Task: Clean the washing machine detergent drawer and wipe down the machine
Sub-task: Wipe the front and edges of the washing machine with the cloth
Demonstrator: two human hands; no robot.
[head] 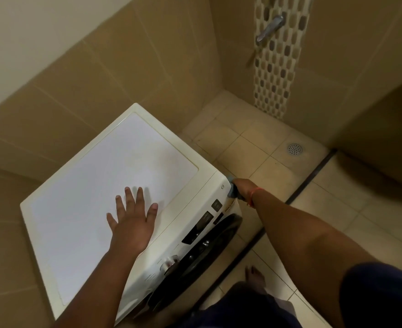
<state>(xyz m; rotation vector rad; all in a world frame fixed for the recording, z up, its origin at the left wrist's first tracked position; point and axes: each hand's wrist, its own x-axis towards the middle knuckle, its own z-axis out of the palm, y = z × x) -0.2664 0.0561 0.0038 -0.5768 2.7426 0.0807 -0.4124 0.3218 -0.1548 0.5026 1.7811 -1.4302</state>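
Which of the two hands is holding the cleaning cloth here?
The right hand, at the washing machine's front right corner, grips the blue cloth against it. The left hand holds nothing, its fingers spread flat on the lid.

The white front-loading washing machine [114,176] stands in the tiled corner, its flat top bare and bright, dark round door [209,254] shut under the control panel, while a small blue-grey cloth [231,185] is pressed against its upper right front corner.
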